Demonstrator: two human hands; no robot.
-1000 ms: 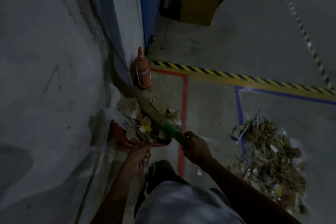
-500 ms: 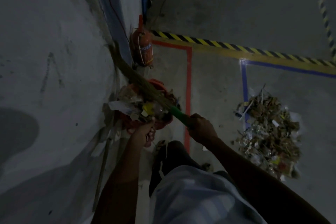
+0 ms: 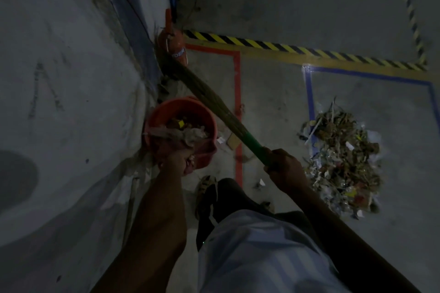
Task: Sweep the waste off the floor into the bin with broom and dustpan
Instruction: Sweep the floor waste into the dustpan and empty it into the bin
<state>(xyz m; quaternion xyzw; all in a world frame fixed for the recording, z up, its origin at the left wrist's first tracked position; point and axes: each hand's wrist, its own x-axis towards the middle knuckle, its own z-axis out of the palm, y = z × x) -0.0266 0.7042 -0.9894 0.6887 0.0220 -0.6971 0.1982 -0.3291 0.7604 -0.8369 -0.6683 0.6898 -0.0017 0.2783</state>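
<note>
Since a second ago: grass bristles swung clear of the load and out toward the wall corner; camera dipped closer; red dustpan now tipped over the bin.

Head view, dim and grainy. Left hand (image 3: 177, 162) curled round the handle of the red plastic dustpan (image 3: 176, 144), holding it tilted over the near rim of the round orange plastic bin (image 3: 154, 114). Paper scraps and dry litter lying half on the pan, half inside the bin, so emptying looks under way, not finished. Right hand (image 3: 284, 167) gripping the green handle of the long grass broom (image 3: 207, 100), bristle end reaching up beside the red fire extinguisher (image 3: 177, 49) at the foot of the grey wall (image 3: 71, 78). Broom passing just right of the bin, probably not touching it, though too dark to be sure.

Progress: one panful nearly delivered. Much left: large heap of mixed waste (image 3: 342, 159) sitting well apart to the right on the grey concrete floor (image 3: 273, 102), inside the blue taped outline (image 3: 309, 93), plus a few stray scraps near the red floor tape (image 3: 237, 83). Likely several more loads needed.
</note>
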